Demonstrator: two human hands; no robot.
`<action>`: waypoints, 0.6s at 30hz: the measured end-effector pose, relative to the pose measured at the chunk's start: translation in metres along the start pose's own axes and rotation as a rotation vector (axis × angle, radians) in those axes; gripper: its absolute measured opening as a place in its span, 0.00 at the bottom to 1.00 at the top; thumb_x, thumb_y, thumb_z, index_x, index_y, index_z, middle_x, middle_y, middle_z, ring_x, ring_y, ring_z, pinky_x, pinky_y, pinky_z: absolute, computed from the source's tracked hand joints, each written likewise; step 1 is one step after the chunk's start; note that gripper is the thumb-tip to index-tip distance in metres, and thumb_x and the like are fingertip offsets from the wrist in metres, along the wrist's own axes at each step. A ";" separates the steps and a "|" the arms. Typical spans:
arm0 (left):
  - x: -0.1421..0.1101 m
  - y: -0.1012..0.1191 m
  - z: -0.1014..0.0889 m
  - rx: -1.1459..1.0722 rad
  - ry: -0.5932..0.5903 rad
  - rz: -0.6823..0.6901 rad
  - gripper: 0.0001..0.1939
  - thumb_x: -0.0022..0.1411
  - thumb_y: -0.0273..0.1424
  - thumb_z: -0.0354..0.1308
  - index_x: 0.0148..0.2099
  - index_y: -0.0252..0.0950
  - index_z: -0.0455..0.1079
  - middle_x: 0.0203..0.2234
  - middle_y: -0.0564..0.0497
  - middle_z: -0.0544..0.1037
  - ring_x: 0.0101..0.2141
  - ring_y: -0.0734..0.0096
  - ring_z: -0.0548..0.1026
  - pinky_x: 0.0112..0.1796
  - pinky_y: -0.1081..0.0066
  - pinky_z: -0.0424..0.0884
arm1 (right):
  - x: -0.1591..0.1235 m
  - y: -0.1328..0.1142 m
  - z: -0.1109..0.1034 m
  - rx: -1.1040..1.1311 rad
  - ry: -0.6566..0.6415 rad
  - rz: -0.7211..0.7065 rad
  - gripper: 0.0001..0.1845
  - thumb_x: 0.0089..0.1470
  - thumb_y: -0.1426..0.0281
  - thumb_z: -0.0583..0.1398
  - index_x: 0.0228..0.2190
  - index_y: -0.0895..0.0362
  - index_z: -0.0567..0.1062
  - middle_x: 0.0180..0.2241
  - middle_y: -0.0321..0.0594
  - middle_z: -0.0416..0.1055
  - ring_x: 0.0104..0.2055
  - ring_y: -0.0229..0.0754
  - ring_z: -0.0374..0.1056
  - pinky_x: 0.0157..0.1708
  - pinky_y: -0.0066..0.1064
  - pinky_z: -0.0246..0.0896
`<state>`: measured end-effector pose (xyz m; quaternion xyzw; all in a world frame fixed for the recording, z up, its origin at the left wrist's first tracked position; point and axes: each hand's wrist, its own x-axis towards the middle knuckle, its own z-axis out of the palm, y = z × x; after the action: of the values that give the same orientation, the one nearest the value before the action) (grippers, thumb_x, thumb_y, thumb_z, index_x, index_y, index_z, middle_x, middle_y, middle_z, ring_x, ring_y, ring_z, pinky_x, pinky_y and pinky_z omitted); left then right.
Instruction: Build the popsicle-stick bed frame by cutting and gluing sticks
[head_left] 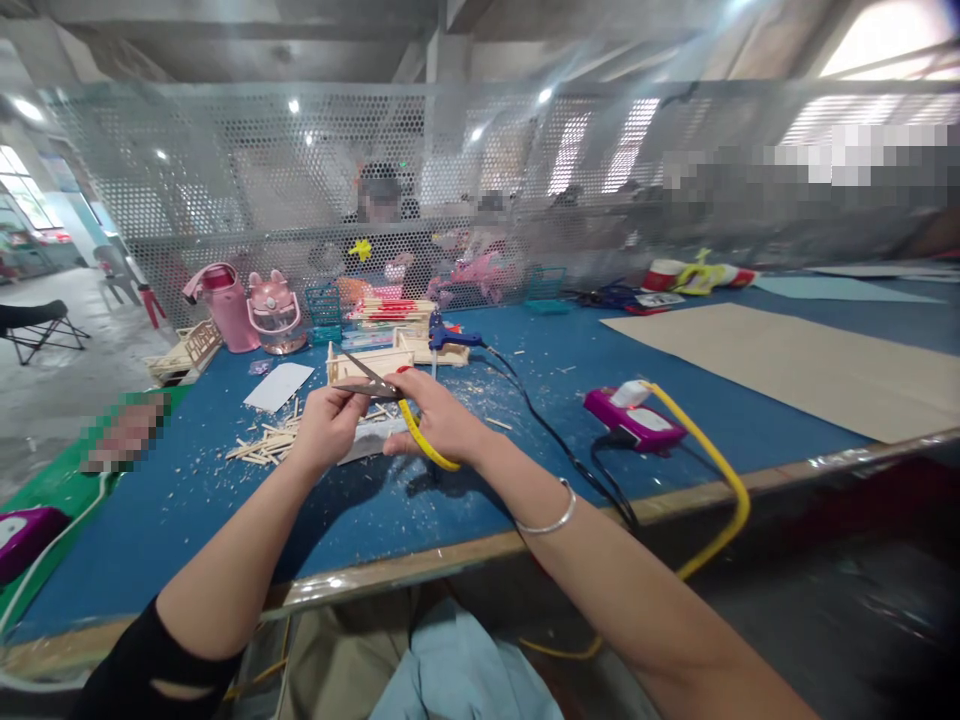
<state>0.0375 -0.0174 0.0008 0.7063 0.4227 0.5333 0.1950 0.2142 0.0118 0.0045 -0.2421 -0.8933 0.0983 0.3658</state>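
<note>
My right hand is wrapped round the yellow handles of a pair of scissors, whose metal blades are spread apart and point left. Close to those blades, my left hand has thumb and fingers pinched together. What it pinches is too small to make out. Thin wooden sticks lie scattered on the blue table below and left of my hands. Just behind the scissors stands a small frame of light wood. A blue glue gun rests beside it, partly over the wood.
A purple power strip with a yellow cable is at the right. Behind it lies a large beige sheet. A pink bottle and a pink-lidded jug stand back left. A perforated screen runs behind; people sit beyond it.
</note>
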 end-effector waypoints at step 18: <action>0.004 0.010 0.002 -0.206 0.013 -0.063 0.13 0.57 0.37 0.51 0.32 0.33 0.71 0.17 0.55 0.69 0.21 0.78 0.65 0.26 0.77 0.62 | 0.000 -0.003 0.010 0.240 0.060 0.136 0.31 0.47 0.47 0.52 0.41 0.60 0.69 0.26 0.36 0.65 0.27 0.35 0.59 0.29 0.25 0.55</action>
<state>0.0441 -0.0195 0.0099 0.6652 0.3890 0.5723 0.2806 0.2057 0.0092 -0.0015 -0.2596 -0.8453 0.2219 0.4109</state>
